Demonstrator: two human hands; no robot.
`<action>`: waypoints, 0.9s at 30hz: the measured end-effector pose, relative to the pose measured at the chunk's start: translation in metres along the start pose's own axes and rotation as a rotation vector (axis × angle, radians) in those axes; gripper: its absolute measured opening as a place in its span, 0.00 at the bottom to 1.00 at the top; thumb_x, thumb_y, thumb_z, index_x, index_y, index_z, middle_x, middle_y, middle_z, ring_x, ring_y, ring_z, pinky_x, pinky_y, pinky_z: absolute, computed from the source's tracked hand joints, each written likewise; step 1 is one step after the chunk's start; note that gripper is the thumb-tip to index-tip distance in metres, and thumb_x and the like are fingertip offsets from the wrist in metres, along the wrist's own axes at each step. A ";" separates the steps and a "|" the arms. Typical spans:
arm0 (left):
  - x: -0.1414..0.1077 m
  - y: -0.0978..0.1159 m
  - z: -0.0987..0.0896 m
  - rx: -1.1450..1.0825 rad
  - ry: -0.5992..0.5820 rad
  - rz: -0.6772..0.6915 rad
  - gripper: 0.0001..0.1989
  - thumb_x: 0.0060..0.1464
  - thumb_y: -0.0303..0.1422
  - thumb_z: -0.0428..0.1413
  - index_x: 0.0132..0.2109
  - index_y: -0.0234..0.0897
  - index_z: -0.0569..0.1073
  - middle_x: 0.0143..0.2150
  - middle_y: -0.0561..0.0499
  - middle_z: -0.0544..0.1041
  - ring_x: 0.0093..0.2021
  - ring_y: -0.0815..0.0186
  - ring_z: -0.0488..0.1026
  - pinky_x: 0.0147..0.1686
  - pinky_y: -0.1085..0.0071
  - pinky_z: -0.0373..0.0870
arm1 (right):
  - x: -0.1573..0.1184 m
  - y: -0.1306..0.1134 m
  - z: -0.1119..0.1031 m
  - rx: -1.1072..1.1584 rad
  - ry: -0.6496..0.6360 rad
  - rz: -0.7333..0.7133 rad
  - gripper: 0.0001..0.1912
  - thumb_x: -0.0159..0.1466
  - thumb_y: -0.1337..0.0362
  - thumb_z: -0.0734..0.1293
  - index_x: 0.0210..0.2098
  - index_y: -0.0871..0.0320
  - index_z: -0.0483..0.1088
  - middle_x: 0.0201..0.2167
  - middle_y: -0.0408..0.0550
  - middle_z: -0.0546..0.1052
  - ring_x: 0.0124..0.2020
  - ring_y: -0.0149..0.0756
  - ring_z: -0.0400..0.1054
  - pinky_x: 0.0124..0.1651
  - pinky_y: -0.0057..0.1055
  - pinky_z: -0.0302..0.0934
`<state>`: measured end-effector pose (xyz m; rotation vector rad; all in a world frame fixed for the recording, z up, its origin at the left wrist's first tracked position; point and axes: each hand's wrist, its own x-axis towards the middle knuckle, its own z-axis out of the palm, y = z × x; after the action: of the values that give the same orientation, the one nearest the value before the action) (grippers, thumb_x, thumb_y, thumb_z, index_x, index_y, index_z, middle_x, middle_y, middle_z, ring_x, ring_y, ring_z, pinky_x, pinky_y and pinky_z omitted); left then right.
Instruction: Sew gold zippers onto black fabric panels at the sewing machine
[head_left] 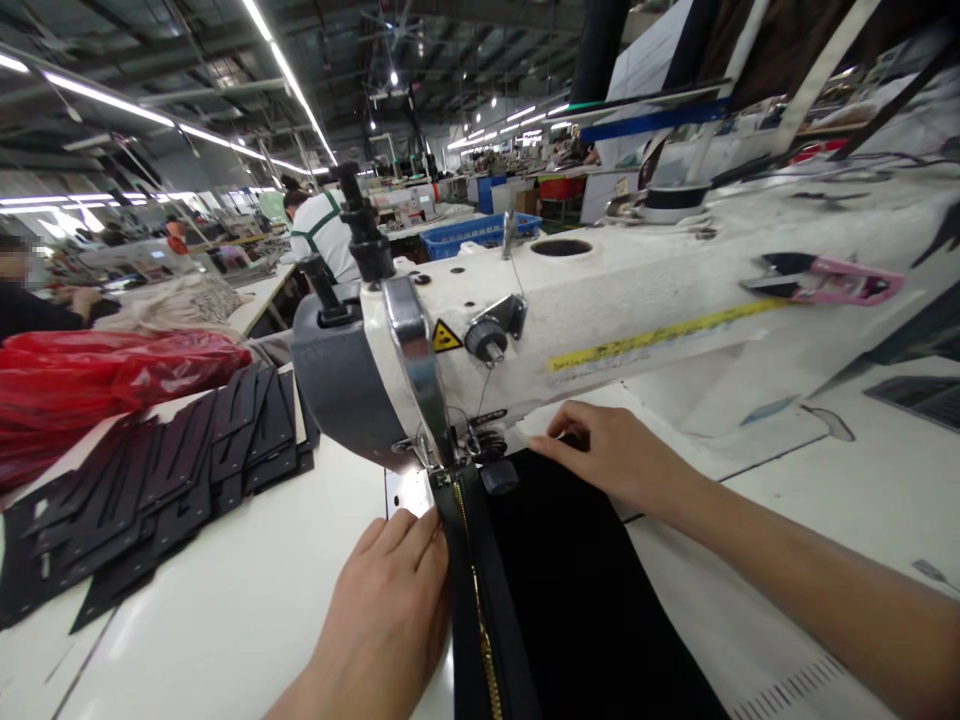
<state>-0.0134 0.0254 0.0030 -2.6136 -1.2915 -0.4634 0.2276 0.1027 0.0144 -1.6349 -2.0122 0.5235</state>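
A long black fabric piece [577, 580] lies under the needle area of a white sewing machine [645, 290]. A zipper with gold teeth [478, 600] runs along its left part, up to the presser foot [444, 478]. My left hand [397, 600] rests at the left edge of the zipper strip, its fingers close together and bent over the edge; the fingertips are partly hidden. At the far right corner of the fabric, my right hand [600, 450] pinches the edge between thumb and fingers, right of the needle area.
Several dark flat pieces [172, 470] lie in a spread pile at the left, beside a red plastic bag [112, 380]. Pink-handled snips [832, 278] rest on the machine arm. A blue crate [480, 235] stands behind. Other people [322, 225] sit at machines farther off.
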 end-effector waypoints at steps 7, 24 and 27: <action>0.009 0.001 -0.007 0.068 -0.009 0.058 0.07 0.50 0.22 0.49 0.33 0.33 0.71 0.35 0.46 0.74 0.33 0.60 0.67 0.31 0.65 0.63 | 0.008 0.007 0.009 -0.165 0.206 -0.397 0.06 0.61 0.67 0.61 0.27 0.58 0.65 0.27 0.46 0.72 0.31 0.37 0.66 0.36 0.31 0.57; 0.009 0.006 -0.006 0.185 -0.003 0.064 0.07 0.52 0.21 0.48 0.32 0.34 0.70 0.33 0.46 0.73 0.36 0.58 0.66 0.30 0.65 0.63 | -0.028 -0.035 0.043 -0.109 0.094 -0.914 0.17 0.66 0.71 0.52 0.43 0.72 0.70 0.43 0.60 0.74 0.48 0.41 0.67 0.53 0.36 0.62; 0.011 0.007 -0.007 0.181 -0.049 0.056 0.06 0.51 0.22 0.49 0.31 0.34 0.69 0.32 0.46 0.72 0.33 0.58 0.65 0.29 0.64 0.63 | -0.027 -0.032 0.046 -0.101 0.085 -0.889 0.17 0.65 0.71 0.53 0.43 0.73 0.70 0.44 0.62 0.73 0.48 0.43 0.67 0.54 0.36 0.61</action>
<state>-0.0027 0.0270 0.0136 -2.5170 -1.2099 -0.2612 0.1795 0.0700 -0.0078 -0.6426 -2.4387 0.0174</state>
